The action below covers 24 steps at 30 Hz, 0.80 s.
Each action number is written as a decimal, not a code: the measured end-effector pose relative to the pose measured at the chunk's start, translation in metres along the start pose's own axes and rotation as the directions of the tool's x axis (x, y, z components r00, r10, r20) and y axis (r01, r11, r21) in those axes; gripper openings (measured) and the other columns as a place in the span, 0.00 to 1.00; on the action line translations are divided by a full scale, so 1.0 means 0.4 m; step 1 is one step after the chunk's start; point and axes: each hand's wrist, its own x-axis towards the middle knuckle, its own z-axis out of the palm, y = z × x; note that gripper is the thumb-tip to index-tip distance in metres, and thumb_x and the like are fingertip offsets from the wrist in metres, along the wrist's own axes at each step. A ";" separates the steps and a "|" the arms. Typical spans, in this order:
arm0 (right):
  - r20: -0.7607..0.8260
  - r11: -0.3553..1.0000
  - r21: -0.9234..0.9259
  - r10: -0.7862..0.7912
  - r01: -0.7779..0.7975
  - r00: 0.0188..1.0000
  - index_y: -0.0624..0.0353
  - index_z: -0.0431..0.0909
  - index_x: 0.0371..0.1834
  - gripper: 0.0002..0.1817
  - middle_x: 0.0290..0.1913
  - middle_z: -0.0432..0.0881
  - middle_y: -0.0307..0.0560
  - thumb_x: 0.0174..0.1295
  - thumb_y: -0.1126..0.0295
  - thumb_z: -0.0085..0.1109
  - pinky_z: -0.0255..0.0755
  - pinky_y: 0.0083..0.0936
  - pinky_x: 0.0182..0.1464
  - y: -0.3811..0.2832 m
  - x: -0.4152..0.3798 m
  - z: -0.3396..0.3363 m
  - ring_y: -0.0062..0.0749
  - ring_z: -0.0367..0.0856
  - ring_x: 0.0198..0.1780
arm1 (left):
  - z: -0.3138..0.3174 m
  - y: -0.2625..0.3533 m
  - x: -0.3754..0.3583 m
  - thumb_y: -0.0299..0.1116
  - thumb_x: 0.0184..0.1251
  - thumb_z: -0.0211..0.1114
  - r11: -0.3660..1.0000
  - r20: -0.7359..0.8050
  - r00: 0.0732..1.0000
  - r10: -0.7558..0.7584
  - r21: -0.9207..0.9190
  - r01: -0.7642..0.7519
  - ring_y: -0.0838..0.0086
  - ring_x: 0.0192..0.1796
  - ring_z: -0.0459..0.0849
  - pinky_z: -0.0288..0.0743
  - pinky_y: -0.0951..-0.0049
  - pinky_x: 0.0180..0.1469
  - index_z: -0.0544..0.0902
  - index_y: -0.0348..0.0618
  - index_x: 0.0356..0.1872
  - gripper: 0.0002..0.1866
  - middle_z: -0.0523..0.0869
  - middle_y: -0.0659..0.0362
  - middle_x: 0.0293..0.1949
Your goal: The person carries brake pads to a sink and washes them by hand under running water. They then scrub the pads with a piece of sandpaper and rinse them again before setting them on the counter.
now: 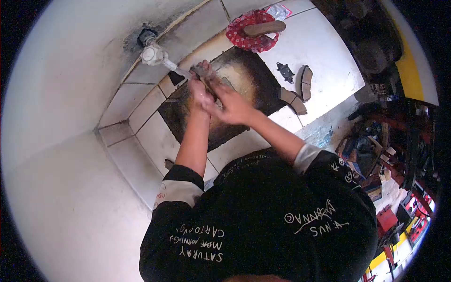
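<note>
Under the white tap [152, 55], a thin stream of water runs onto my two hands, which are pressed together over the dark sink. My left hand [201, 97] is closed round a dark, flat piece [209, 88] that looks like a brake pad, mostly covered by my fingers. Across its other side lies my right hand [230, 104], fingers bent over the piece and touching it. Both hands look wet and slightly blurred.
On the white tiles [329, 61] to the right lie two curved brake pads [306, 83] [293, 100] and a small black plate [285, 73]. A red patterned cloth [242, 30] with a brown curved piece [264, 28] sits at the back. Tools and boxes [361, 150] crowd the far right.
</note>
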 end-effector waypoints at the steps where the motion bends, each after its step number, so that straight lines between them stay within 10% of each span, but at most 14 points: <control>1: -0.033 0.995 0.069 0.076 -0.074 0.997 0.72 0.55 0.69 0.45 0.70 0.57 0.68 0.61 0.44 0.55 0.51 0.37 0.73 0.012 0.014 0.001 0.55 0.54 0.73 | -0.014 -0.015 0.014 0.50 0.76 0.37 1.000 0.000 1.000 -0.005 0.002 0.005 0.56 0.60 0.75 0.68 0.57 0.64 0.72 0.38 0.50 0.24 0.78 0.49 0.56; 4: -0.093 0.996 0.044 -0.074 0.079 0.993 0.72 0.55 0.69 0.46 0.70 0.57 0.69 0.61 0.44 0.55 0.53 0.39 0.72 0.002 -0.002 -0.006 0.56 0.56 0.72 | -0.021 -0.016 0.019 0.49 0.77 0.37 0.998 0.215 0.975 -0.058 0.025 0.054 0.56 0.61 0.74 0.66 0.58 0.65 0.71 0.38 0.53 0.24 0.76 0.48 0.59; 7: 0.072 0.998 -0.048 -0.046 0.050 0.996 0.79 0.51 0.68 0.49 0.70 0.52 0.74 0.60 0.43 0.54 0.54 0.41 0.71 -0.038 -0.047 -0.022 0.63 0.56 0.71 | 0.001 0.003 -0.021 0.50 0.75 0.41 0.999 0.039 0.999 0.001 0.039 -0.002 0.61 0.64 0.72 0.63 0.59 0.67 0.69 0.32 0.59 0.28 0.74 0.48 0.62; 8: -0.107 0.990 -0.006 -0.143 0.143 0.984 0.79 0.54 0.67 0.48 0.69 0.54 0.75 0.60 0.42 0.53 0.54 0.41 0.71 -0.021 -0.033 -0.018 0.63 0.57 0.70 | -0.004 -0.007 -0.022 0.50 0.75 0.41 0.999 0.033 0.999 0.000 0.038 -0.001 0.61 0.64 0.72 0.63 0.59 0.67 0.69 0.32 0.59 0.28 0.74 0.48 0.62; 13: -0.074 1.000 0.009 0.030 -0.030 0.997 0.81 0.53 0.66 0.51 0.68 0.54 0.79 0.61 0.39 0.50 0.51 0.39 0.72 0.010 -0.007 0.002 0.62 0.54 0.71 | 0.017 -0.018 -0.035 0.50 0.76 0.37 0.996 0.110 0.991 -0.082 0.057 0.076 0.61 0.64 0.71 0.59 0.61 0.70 0.68 0.35 0.61 0.28 0.74 0.48 0.62; 24: -0.030 0.987 0.144 -0.065 0.068 0.997 0.68 0.63 0.66 0.26 0.61 0.70 0.68 0.65 0.70 0.51 0.62 0.37 0.66 0.033 -0.065 0.005 0.57 0.68 0.65 | 0.055 0.025 -0.038 0.45 0.75 0.42 0.999 0.084 0.996 -0.012 -0.041 0.016 0.61 0.67 0.69 0.61 0.62 0.69 0.69 0.38 0.60 0.23 0.71 0.50 0.65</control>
